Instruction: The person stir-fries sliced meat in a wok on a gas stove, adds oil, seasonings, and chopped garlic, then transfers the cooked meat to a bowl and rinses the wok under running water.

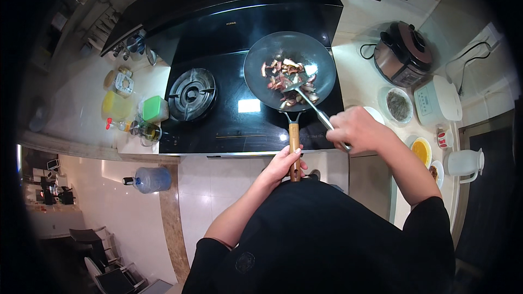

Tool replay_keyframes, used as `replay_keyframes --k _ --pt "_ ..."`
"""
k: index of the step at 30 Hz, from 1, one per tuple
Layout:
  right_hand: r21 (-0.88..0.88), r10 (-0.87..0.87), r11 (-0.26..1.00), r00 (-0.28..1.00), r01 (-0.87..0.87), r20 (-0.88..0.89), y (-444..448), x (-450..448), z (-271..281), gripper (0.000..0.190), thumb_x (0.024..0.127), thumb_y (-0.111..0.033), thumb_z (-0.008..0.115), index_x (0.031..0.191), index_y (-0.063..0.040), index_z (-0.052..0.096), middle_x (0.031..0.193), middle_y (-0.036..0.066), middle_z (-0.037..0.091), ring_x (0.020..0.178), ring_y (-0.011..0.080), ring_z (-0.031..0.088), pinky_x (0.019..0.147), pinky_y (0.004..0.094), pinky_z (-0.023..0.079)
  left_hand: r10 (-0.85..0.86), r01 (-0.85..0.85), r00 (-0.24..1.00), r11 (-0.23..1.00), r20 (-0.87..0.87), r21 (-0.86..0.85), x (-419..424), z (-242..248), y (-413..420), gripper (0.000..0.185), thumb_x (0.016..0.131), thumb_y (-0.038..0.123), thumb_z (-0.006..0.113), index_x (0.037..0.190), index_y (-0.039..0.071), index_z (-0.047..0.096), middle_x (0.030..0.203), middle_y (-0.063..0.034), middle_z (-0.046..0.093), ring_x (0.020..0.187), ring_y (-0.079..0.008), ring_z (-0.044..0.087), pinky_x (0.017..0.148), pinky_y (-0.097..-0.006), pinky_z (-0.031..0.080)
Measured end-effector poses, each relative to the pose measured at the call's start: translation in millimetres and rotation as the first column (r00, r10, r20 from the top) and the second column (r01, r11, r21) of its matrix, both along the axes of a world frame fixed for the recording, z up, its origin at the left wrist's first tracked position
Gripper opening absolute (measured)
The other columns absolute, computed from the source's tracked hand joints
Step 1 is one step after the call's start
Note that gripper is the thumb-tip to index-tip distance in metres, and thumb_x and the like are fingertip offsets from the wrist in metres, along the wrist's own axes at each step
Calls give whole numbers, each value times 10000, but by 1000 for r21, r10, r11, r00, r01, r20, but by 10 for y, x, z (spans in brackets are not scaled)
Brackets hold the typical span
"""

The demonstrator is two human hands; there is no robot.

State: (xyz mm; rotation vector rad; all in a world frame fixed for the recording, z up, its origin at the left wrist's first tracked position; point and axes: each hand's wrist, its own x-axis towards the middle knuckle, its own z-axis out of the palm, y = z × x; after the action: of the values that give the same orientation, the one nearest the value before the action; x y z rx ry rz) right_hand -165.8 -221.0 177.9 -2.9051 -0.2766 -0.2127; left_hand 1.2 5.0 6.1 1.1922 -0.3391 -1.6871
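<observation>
A dark wok [261, 89] sits over the right side of the black glass cooktop [233, 130]. My left hand [284, 165] is wrapped around its wooden handle [293, 134], close to my body. In my right hand [355, 128] is a metal spatula [314, 108], slanting down into the wok. Its blade touches the sliced food [282, 79], brownish-red and pale pieces that look like meat, spread over the wok's bottom. The burner under the wok is hidden.
Left of the wok is a bare burner [192, 94]. Bottles [149, 130] and a green-lidded container [154, 109] crowd the left counter. On the right stand an electric pressure cooker [402, 55], a white appliance [437, 100], a bowl of yellow liquid [421, 151] and a white pitcher [461, 162].
</observation>
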Motion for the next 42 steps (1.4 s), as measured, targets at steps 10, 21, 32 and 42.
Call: replay_keyframes --k 10,21,32,42 --pt "-5 -28 1000 999 28 -33 97 -186 318 233 630 -191 795 747 -161 596 729 29 537 684 267 634 546 412 454 -30 30 1000 999 -5 -28 82 -22 56 416 1136 358 553 1461 119 452 912 -125 720 758 -233 732 715 -371 606" --pt "-34 -203 977 961 212 186 -211 63 44 209 708 -100 782 850 -162 643 750 31 535 723 254 629 557 425 456 -23 23 1000 999 -2 -26 32 -49 43 439 1139 364 543 1485 117 434 921 -119 713 770 -240 725 721 -378 596" --pt "-122 -84 989 996 82 -6 -137 -336 335 203 668 -131 793 809 -164 651 750 31 538 724 253 622 548 406 444 19 -18 1000 999 9 -27 31 -30 83 445 1134 370 554 1484 113 456 895 -97 707 754 -206 716 701 -349 588" --pt "-26 -90 995 994 92 69 -124 136 193 198 687 -126 775 821 -163 635 766 34 564 764 263 639 568 417 458 23 -22 1000 999 6 -26 -3 -26 76 452 1132 378 558 1482 112 454 895 -91 710 749 -196 717 698 -340 590"
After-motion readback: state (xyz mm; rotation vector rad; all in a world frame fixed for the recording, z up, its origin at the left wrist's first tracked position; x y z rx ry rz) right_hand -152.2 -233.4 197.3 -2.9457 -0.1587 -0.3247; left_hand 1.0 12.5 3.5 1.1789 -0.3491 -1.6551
